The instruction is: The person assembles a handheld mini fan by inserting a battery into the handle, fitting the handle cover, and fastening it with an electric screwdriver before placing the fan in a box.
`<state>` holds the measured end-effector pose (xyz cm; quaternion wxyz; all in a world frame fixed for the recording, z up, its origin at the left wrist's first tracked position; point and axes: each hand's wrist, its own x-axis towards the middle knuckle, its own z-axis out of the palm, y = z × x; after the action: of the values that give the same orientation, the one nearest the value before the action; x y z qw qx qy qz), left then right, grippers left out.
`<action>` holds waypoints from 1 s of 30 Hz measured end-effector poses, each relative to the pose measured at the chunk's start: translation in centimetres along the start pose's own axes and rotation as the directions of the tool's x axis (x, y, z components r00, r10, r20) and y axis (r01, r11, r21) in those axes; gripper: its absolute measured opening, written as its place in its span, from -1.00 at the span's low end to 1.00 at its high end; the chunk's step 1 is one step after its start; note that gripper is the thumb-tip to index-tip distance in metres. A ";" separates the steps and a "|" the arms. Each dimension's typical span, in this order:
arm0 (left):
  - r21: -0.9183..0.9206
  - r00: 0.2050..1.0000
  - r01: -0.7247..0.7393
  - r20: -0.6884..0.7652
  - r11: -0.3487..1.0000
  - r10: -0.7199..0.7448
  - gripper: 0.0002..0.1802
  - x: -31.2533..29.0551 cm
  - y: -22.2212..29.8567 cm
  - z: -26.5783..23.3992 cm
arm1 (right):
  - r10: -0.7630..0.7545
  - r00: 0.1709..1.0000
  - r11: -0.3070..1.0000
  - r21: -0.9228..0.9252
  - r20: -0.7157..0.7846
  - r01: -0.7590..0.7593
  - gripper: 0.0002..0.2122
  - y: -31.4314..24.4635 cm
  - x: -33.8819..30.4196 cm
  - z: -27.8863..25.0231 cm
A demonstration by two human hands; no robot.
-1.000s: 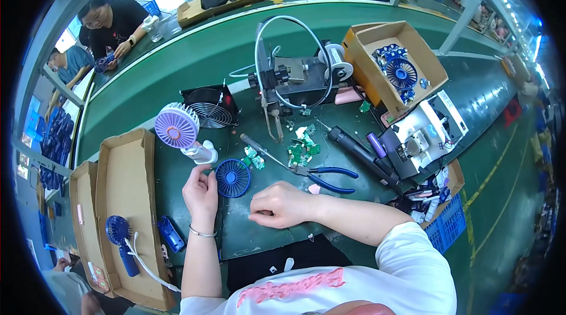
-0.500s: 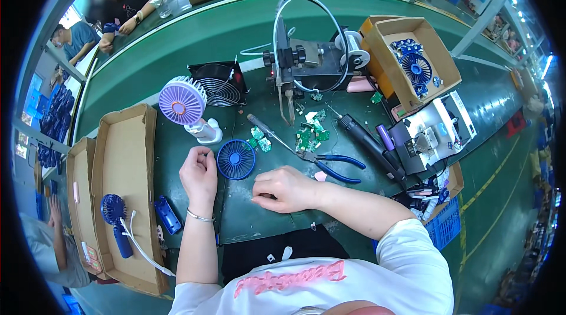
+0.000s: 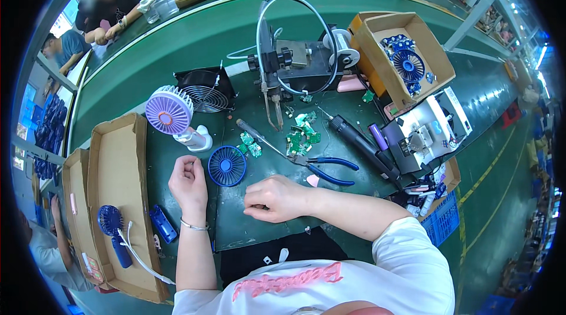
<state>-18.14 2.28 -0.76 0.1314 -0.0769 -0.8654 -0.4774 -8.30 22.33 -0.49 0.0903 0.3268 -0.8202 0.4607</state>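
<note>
My left hand (image 3: pixel 188 182), a bracelet at its wrist, rests on the green bench with its fingers curled closed; nothing shows in it. Just right of it lies a round blue fan grille (image 3: pixel 227 166), apart from the fingers. My right hand (image 3: pixel 273 198) lies loosely closed nearer the bench's front, also with nothing visible in it. Beyond the left hand stands a purple and white handheld fan (image 3: pixel 170 116). Past the right hand lie blue-handled pliers (image 3: pixel 328 169), a soldering iron or similar slim tool (image 3: pixel 254 132) and small green circuit boards (image 3: pixel 303 133).
Cardboard trays (image 3: pixel 118 132) stand left, one holding a blue handheld fan (image 3: pixel 109 219) and white cable. A soldering stand with wire spool (image 3: pixel 300 58), black electric screwdriver (image 3: pixel 364 144) and cardboard box (image 3: pixel 439 70) of blue parts stand behind and right. A co-worker (image 3: pixel 115 0) sits across the bench.
The whole view has shifted slightly, with the bench things sitting a little further left in the picture. Both hands stay closed beside the blue fan grille. The co-worker's hands across the bench have moved.
</note>
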 end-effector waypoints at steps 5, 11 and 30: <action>-0.042 0.999 -0.012 -0.030 0.999 0.011 -0.97 0.1 -0.1 0.2 | 0.018 1.000 1.000 0.021 0.010 -0.019 -0.87 0.1 -0.1 -0.1; -0.125 0.999 0.016 -0.035 0.992 -0.021 -0.96 0.1 -0.1 0.3 | 0.017 0.999 1.000 0.024 0.044 -0.018 -0.88 -0.1 -0.1 -0.1; 0.169 0.980 -0.200 0.014 0.965 0.201 -0.66 0.8 -1.0 0.2 | 0.111 0.986 0.994 0.003 0.126 -0.112 -0.92 -0.3 0.7 0.0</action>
<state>-19.17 1.88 -1.46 0.1867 -0.1517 -0.8904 -0.3865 -8.60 21.95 0.08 0.0109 0.3093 -0.8390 0.4476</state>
